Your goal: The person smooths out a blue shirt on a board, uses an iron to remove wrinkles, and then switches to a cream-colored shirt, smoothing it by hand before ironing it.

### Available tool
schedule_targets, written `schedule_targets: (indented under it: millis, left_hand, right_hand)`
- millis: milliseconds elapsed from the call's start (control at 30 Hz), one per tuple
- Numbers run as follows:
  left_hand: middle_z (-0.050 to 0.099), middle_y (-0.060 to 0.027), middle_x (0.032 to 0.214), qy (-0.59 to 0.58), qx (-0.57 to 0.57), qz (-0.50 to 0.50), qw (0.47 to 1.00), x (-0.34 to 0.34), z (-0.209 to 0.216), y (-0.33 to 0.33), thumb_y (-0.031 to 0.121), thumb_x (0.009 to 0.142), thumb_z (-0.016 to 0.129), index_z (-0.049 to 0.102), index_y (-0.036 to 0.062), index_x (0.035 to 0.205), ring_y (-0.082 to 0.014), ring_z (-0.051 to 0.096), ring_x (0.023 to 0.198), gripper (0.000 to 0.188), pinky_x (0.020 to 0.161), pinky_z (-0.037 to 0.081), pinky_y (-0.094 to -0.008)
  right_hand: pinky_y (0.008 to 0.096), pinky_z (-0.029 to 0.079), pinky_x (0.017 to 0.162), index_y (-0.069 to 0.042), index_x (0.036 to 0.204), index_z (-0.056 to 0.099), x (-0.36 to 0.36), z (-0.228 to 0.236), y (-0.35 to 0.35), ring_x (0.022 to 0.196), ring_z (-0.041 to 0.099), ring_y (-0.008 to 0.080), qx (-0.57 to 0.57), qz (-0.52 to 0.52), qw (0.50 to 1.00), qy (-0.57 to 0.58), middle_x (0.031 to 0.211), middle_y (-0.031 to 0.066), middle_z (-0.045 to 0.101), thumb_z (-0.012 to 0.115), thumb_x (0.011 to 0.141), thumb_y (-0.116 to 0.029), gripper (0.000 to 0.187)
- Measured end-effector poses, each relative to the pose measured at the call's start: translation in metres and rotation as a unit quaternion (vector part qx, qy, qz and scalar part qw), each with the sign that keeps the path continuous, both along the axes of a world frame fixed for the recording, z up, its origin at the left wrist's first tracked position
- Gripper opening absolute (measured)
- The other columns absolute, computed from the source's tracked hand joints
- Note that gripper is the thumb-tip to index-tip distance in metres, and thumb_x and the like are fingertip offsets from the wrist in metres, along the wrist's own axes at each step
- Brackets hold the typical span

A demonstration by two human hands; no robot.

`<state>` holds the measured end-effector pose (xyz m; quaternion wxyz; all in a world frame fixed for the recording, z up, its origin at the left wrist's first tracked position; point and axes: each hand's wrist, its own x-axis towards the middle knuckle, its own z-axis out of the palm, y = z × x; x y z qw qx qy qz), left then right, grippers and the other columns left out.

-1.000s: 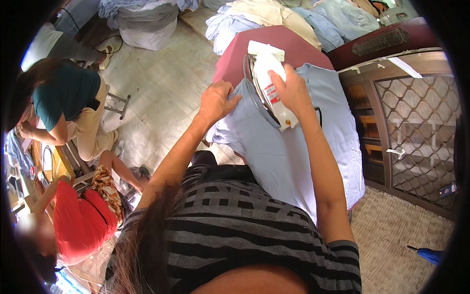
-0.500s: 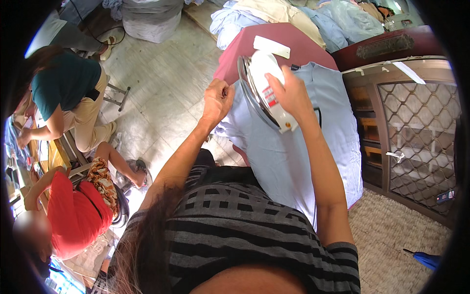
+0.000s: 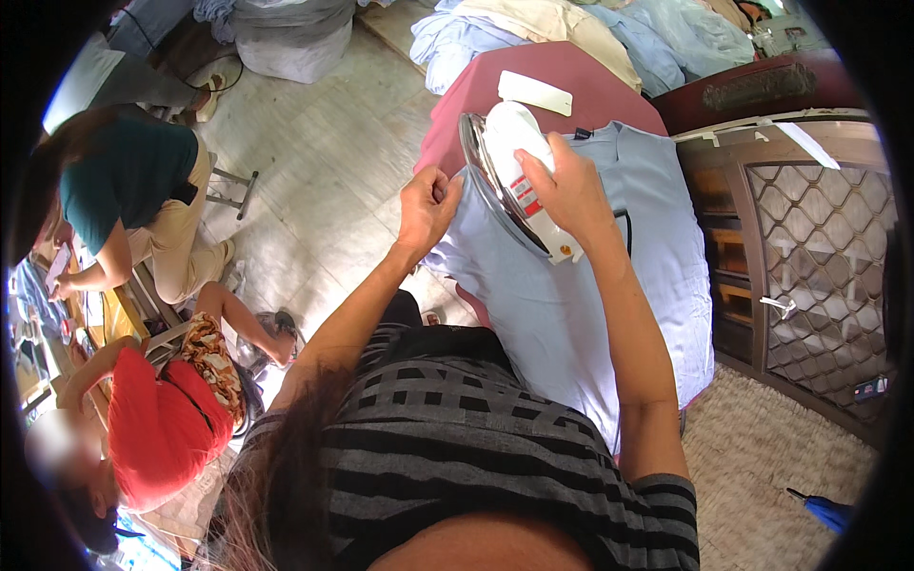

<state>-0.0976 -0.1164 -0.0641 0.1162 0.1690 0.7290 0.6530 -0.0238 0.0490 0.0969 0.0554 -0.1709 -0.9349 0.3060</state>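
Note:
A light blue shirt (image 3: 566, 343) lies spread over a maroon-covered ironing board (image 3: 466, 95) in front of me. My right hand (image 3: 573, 195) grips a white clothes iron (image 3: 514, 133) by its handle. The iron is tilted, its silver soleplate facing left over the shirt's left part; whether it touches the cloth is hard to tell. Just left of the iron, my left hand (image 3: 428, 211) is closed, thumb and fingers pinching the shirt's left edge. A white rectangular piece (image 3: 535, 93) rests at the board's far end.
Beyond the board are heaped clothes (image 3: 533, 30) and a plastic bag (image 3: 690, 36). On the right stands a brown cabinet with a lattice door (image 3: 819, 257); a blue umbrella (image 3: 830, 512) lies below it. At left sit two people, one in a green top (image 3: 133, 167), one in red (image 3: 167, 428).
My left hand has shifted slightly right, toward the iron. The iron stays almost in place in my right hand. At left, the person in green has raised a hand with a flat object.

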Motion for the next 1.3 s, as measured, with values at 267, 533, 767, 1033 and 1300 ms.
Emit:
schedule_targets:
  millis: [267,533,767,1033,1300]
  left_hand:
    - [0.047,0.0048,0.064,-0.009,0.013,-0.039,0.999,-0.011,-0.008,-0.011,0.017,0.094,0.071,0.052,0.0049,0.076,-0.0043,0.041,0.058,0.029,0.051,0.035,-0.0237]
    - [0.060,0.0014,0.069,-0.005,-0.054,-0.161,0.985,-0.061,0.007,-0.020,0.023,0.096,0.069,0.066,0.0006,0.082,-0.0046,0.050,0.063,0.027,0.057,0.041,-0.0245]
    - [0.070,-0.0101,0.079,0.301,-0.087,-0.150,0.938,-0.085,0.045,0.063,0.028,0.087,0.073,0.072,0.0040,0.087,-0.0240,0.063,0.073,0.024,0.068,0.047,-0.0371]
    - [0.070,-0.0087,0.075,0.237,-0.175,-0.227,0.928,-0.093,0.055,0.106,0.026,0.080,0.076,0.071,0.0073,0.082,-0.0267,0.062,0.074,0.019,0.070,0.046,-0.0402]
    - [0.070,-0.0111,0.075,0.190,-0.132,-0.228,0.946,-0.098,0.053,0.102,0.019,0.083,0.072,0.070,0.0037,0.089,-0.0220,0.065,0.068,0.017,0.064,0.049,-0.0362]
  right_hand:
    - [0.0502,0.049,0.064,0.001,0.090,0.053,0.049,-0.001,-0.011,0.071,0.064,0.0478,0.003,-0.049,0.999,-0.021,0.078,0.0290,0.065,0.064,0.095,-0.034,0.037]
    - [0.0511,0.049,0.067,0.002,0.099,0.057,0.019,0.007,-0.010,0.076,0.064,0.0478,0.022,-0.060,0.996,-0.056,0.079,0.0276,0.065,0.064,0.094,-0.035,0.038]
    - [0.0460,0.051,0.064,0.002,0.105,0.060,0.093,0.022,-0.021,0.074,0.069,0.0418,-0.042,-0.146,0.985,-0.079,0.080,0.0242,0.068,0.066,0.094,-0.031,0.035]
    - [0.0452,0.053,0.065,0.000,0.104,0.060,0.102,0.010,-0.016,0.074,0.069,0.0418,-0.015,-0.238,0.971,0.005,0.083,0.0228,0.070,0.066,0.094,-0.028,0.030]
    - [0.0514,0.051,0.067,-0.001,0.101,0.056,0.061,0.009,-0.002,0.078,0.066,0.0461,-0.019,-0.207,0.978,-0.026,0.083,0.0255,0.068,0.066,0.094,-0.031,0.032]
